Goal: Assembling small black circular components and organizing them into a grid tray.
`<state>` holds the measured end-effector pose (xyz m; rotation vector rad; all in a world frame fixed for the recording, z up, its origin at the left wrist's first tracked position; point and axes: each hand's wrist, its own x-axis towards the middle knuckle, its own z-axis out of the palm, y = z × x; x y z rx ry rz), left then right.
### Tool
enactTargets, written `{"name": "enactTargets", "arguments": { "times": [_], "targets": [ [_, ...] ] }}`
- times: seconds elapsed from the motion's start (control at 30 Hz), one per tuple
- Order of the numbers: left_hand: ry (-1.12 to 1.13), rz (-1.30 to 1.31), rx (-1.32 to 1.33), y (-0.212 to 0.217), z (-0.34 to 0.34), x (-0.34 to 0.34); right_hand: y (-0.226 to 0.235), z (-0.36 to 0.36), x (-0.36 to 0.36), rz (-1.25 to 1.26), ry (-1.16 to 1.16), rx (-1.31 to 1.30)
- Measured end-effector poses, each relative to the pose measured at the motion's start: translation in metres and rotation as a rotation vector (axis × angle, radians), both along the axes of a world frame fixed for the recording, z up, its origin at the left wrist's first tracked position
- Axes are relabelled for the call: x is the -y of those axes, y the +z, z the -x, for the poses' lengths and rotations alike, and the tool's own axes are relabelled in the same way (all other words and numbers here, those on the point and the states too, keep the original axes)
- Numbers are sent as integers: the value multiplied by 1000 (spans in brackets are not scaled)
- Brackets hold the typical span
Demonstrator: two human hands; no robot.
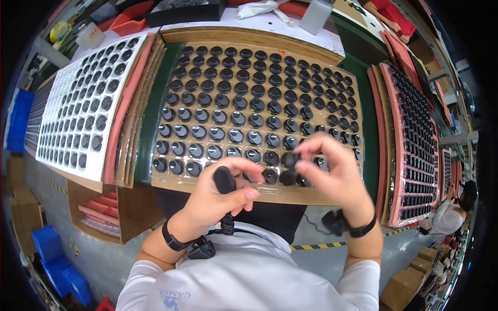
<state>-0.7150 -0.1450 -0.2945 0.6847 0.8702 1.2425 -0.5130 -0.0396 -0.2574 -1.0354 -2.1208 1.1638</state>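
A clear plastic tray (215, 150) of round black caps lies in front of me on a brown cardboard sheet. My left hand (224, 189) is closed over the tray's near edge, around a black piece with an oval, flat top (224, 180). Its fingers curl to the right, and the piece's lower part is hidden. My right hand (329, 168) hovers over the near right part of the tray, slightly blurred. Between its thumb and forefinger is a black cap (290, 160), just above the row where other caps (287, 178) sit in their pockets.
At left, a tilted white tray (65, 111) of black parts leans on stacked cardboard and pink sheets. Another stack with a pink tray (397, 155) of black parts stands at right. Behind are a wooden ledge (249, 39), a bottle (316, 16) and a red bin (129, 19).
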Motion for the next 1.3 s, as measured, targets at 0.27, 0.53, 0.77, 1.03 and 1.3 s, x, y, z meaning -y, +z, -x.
{"name": "enactTargets", "arguments": {
  "times": [0.27, 0.53, 0.77, 1.03, 1.3],
  "targets": [
    [-16, -87, -66, 1, 7, 10, -19, 29, 45, 77, 99, -286],
    [-130, 14, 236, -1, 19, 15, -32, 34, 51, 766, 91, -753],
    [-57, -50, 137, -2, 15, 13, -34, 40, 58, 767, -49, -857],
    [5, -135, -107, 5, 11, 15, -36, 37, 59, -39, 30, -424],
    [42, -234, -198, -3, 13, 16, -43, 53, 64, 408, 4, -721]
  ]
}}
